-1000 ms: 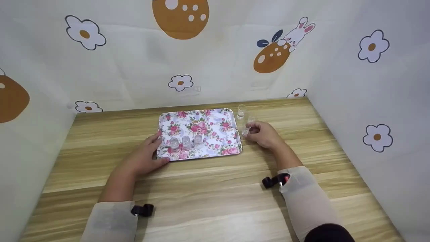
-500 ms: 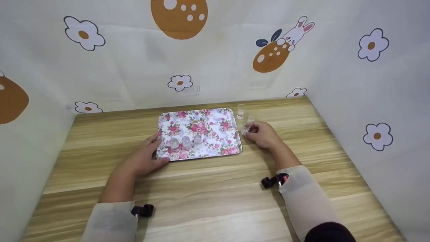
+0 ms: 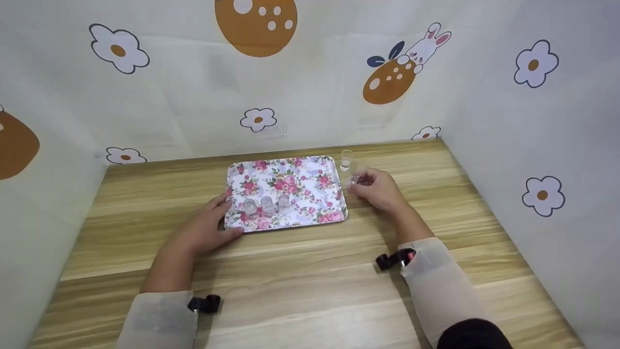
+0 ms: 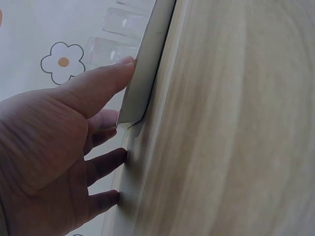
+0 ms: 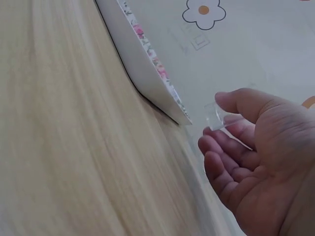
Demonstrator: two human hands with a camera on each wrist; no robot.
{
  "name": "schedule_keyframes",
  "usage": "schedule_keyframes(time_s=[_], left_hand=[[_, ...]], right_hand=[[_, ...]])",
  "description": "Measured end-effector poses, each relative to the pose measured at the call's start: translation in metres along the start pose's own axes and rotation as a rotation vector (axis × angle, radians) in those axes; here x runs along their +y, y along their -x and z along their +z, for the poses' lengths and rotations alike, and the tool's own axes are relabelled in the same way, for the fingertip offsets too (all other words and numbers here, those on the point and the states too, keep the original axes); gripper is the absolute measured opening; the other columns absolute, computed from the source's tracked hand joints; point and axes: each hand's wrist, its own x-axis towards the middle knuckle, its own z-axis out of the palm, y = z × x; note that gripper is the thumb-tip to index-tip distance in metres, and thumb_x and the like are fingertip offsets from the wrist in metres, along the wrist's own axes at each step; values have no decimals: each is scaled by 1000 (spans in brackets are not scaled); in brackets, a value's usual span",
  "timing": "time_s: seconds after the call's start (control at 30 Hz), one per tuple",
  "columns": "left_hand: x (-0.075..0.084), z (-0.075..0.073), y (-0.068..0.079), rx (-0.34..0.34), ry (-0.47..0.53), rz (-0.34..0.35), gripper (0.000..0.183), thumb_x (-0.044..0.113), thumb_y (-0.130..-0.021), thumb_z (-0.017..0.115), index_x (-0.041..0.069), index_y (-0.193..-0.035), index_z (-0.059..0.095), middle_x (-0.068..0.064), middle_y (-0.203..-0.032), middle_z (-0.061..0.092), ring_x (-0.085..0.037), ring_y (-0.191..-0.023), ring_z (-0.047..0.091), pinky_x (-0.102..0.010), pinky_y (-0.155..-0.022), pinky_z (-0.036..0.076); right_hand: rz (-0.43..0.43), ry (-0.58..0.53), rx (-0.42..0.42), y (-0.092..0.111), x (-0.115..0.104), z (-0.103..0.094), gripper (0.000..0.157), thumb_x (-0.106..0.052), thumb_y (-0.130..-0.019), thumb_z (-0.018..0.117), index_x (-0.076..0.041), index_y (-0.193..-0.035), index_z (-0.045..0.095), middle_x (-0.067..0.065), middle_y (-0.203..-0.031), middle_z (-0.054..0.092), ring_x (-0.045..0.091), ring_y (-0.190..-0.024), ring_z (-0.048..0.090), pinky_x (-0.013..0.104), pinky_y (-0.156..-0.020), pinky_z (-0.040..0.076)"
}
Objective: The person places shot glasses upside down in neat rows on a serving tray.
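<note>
Right hand (image 3: 382,191) and the small clear glass (image 5: 215,116) in it have shifted slightly up and left in the head view since the earlier frame. Thumb and fingertips are clamped on the glass, a light pinch that suits something so small and slick; it sits just beside the tray's right edge. At centre left, the left hand (image 3: 208,225) grips the near-left corner of the floral tray (image 3: 312,191), thumb along the near edge, fingers round the left side, probably to stop it sliding. On the tray, lower left of its pattern, three clear glasses (image 3: 267,207) stand in a row, perhaps grouped to leave room beside them. Beyond the tray's upper right corner, another clear glass (image 3: 346,160) stands on the wood-grain surface (image 3: 300,281), within easy reach of the right hand.
</note>
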Motion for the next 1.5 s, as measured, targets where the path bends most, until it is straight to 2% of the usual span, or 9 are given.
schedule_keyframes(time_s=[0.17,0.33,0.77,0.97,1.13,1.23,1.37,1.5], left_hand=[[-1,0,-1,-2,-7,-2,91,52,-101,70,8,-169,29,-9,-183,9,-50,-165,15,-68,-132,20],[-1,-2,-1,-5,-2,-5,92,53,-101,70,7,-169,29,-9,-183,9,-50,-165,15,-68,-132,20],[-1,-1,-1,-16,10,-5,92,53,-100,70,6,-169,30,-10,-183,9,-50,-165,14,-69,-132,20],[1,-3,-1,-11,21,6,89,47,-102,71,3,-168,31,-13,-182,13,-48,-166,14,-66,-134,20],[3,-3,1,-13,30,4,89,47,-102,71,2,-168,30,-14,-182,13,-49,-166,13,-67,-134,19],[3,-3,1,-16,33,0,90,49,-102,70,3,-168,30,-14,-182,12,-50,-165,13,-67,-134,19],[1,-1,0,-15,23,-1,90,50,-102,70,5,-169,30,-13,-182,12,-50,-165,14,-67,-133,18],[0,0,-1,-9,25,5,90,50,-102,70,4,-168,30,-13,-182,12,-50,-165,15,-67,-133,19]], right_hand=[[-6,-63,-18,0,-9,5,37,-17,-87,85,-3,-121,77,5,-103,75,17,-94,69,22,-81,59],[-31,-84,-34,0,-24,13,32,-15,-88,84,-8,-119,78,5,-103,74,18,-97,68,23,-83,59],[-56,-131,-101,-2,-52,43,32,-19,-89,87,-11,-118,78,5,-102,75,19,-93,70,27,-78,63],[-82,-157,-136,-2,-64,58,34,-20,-89,87,-10,-120,77,6,-104,77,18,-96,72,27,-85,63],[-98,-162,-169,-3,-70,69,29,-23,-89,87,-12,-114,77,6,-107,77,19,-99,73,30,-89,64],[-103,-187,-176,-2,-72,73,26,-20,-88,86,-12,-111,76,6,-107,78,19,-101,75,31,-91,65],[-102,-231,-173,-1,-72,76,27,-15,-88,86,-10,-111,74,6,-105,77,19,-99,74,30,-88,65],[-110,-227,-172,0,-73,77,30,-19,-88,87,-10,-114,75,4,-105,73,18,-98,71,28,-88,63]])
